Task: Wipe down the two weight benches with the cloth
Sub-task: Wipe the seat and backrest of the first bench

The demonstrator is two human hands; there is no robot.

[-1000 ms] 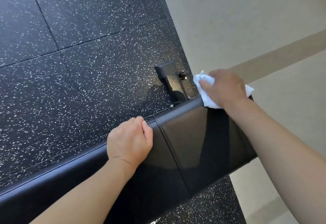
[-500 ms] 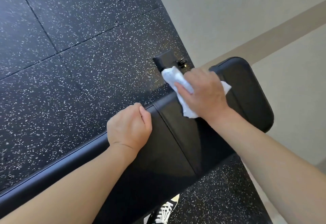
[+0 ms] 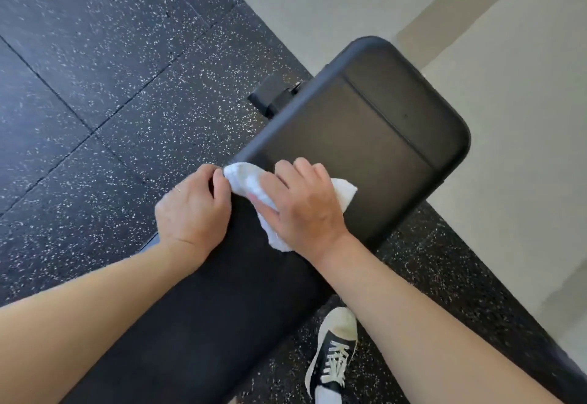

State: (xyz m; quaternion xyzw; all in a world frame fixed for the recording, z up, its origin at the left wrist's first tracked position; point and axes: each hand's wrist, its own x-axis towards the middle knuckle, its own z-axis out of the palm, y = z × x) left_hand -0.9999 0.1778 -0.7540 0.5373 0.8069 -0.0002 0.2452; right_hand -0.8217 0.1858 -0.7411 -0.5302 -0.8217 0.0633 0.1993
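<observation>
One black padded weight bench (image 3: 365,124) runs from the lower left to the upper right, its rounded end at the top right. My right hand (image 3: 301,206) holds a bunched white cloth (image 3: 244,178) and presses it on the pad near the seam between the two cushions. My left hand (image 3: 193,209) sits just left of the cloth, its fingers curled over the bench's far edge. A second bench is not in view.
Black speckled rubber floor tiles (image 3: 111,86) lie beyond the bench, and a pale beige floor (image 3: 508,117) lies past its end. The bench's black metal foot (image 3: 273,95) sticks out under the pad. My black and white shoe (image 3: 335,356) stands beside the bench.
My right hand has slid the cloth along the pad from the far end toward my left hand. The view has tilted, so more of the bench end and my shoe now show.
</observation>
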